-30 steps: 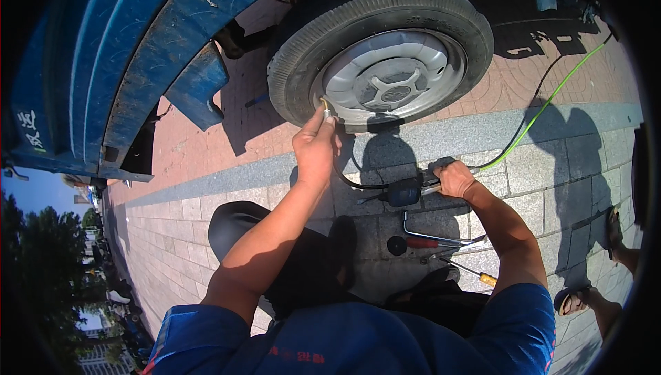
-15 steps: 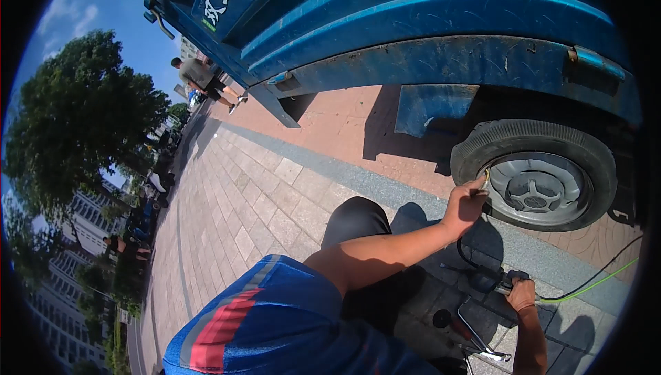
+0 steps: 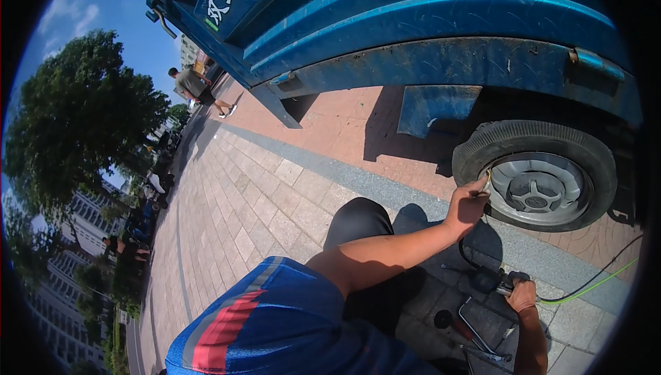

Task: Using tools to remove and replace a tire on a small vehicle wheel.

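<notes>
My left hand (image 3: 468, 204) is closed at the edge of the grey wheel rim (image 3: 575, 181), its fingers pinching the end of a black air hose. A small brass-coloured fitting (image 3: 489, 174) shows by the fingertips; the exact contact with the valve is hidden. The black rubber tyre (image 3: 475, 148) stands upright on the paving. Lower down, my right hand (image 3: 522, 296) is wrapped round the grip of a tyre inflator gun with a round dark gauge (image 3: 485, 280). The black hose (image 3: 468, 254) curves up from the inflator toward my left hand. A green air line (image 3: 599, 282) trails off to the right.
Above the wheel hangs the blue ribbed cargo body (image 3: 427, 24) of a vehicle, with a blue mudguard (image 3: 438, 110) beside the tyre. Metal hand tools (image 3: 475, 330) lie on the paving near my right forearm. A pedestrian (image 3: 194, 86) is at the far left.
Both of my hands keep their places and grips. The pedestrian in the background has shifted slightly left. The view has moved very little.
</notes>
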Motion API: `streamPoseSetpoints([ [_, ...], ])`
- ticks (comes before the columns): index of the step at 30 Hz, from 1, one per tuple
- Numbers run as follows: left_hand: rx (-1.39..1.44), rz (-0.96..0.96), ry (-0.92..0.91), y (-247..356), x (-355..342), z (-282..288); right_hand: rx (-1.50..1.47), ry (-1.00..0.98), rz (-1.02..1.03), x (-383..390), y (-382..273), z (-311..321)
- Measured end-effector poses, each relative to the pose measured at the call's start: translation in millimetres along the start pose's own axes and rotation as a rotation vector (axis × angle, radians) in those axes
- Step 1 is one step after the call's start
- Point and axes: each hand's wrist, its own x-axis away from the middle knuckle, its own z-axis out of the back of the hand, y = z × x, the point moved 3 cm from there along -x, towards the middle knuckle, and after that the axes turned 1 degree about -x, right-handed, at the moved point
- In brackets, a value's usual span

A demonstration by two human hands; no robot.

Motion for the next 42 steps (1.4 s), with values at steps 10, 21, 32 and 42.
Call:
streamPoseSetpoints([
  [10,0.041,0.065,0.018,30.3,8.6,1.5,-0.010,-0.103,0.003,-14.3,-17.5,28.1],
  [21,0.041,0.078,-0.025,21.7,9.4,2.8,-0.003,-0.124,-0.008,-5.7,-20.0,31.5],
  [32,0.029,0.086,-0.034,24.1,8.5,1.8,-0.003,-0.124,0.002,-7.5,-20.2,29.2],
  [42,0.036,0.075,-0.033,23.6,8.3,2.1,-0.005,-0.147,0.000,-8.5,-22.0,30.1],
])
